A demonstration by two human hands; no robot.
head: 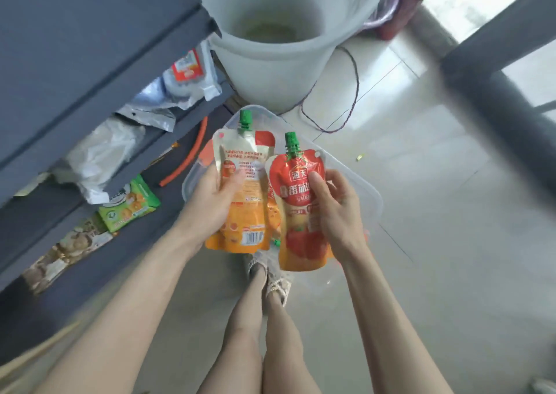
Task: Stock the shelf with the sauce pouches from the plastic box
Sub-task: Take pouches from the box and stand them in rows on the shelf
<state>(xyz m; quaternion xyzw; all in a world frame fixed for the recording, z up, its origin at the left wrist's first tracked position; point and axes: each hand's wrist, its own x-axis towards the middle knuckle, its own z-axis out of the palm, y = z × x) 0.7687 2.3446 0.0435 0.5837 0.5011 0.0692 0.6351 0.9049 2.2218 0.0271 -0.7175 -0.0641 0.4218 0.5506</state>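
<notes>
Working the carry step, by all appearances, with the pick-up done and placing not yet begun; gripping the left pouch (240, 222) in the left hand (207, 201), thumb lying across the printed back, fingers curling behind; pinching the right pouch (301, 243) in the right hand (337, 213), thumb pressing on the red front, fingers wrapping round the far edge; holding both upright, caps (245, 117) pointing away, inner edges overlapping, above the box (361, 189) and apparently clear of it; calling next, in all likelihood, for swinging both arms left toward the shelf (75, 47), choosing a bare stretch of board among the packets, and setting the pouches down one at a time to avoid snagging the overlapped edges; sitting on the floor tiles just beside the shelf, showing through clear walls a stray cap (275, 242) and red-orange patches beneath the held pair, suggesting more pouches inside the box, count hidden; lying along the shelf boards, silver bags (150, 108), a white wrapper (102, 153), a green packet (132, 204) and a brown packet (69, 249), with no spouted pouch plainly showing there; standing beyond the box, a white bucket (270, 62), showing only a yellowish smear at its bottom.
</notes>
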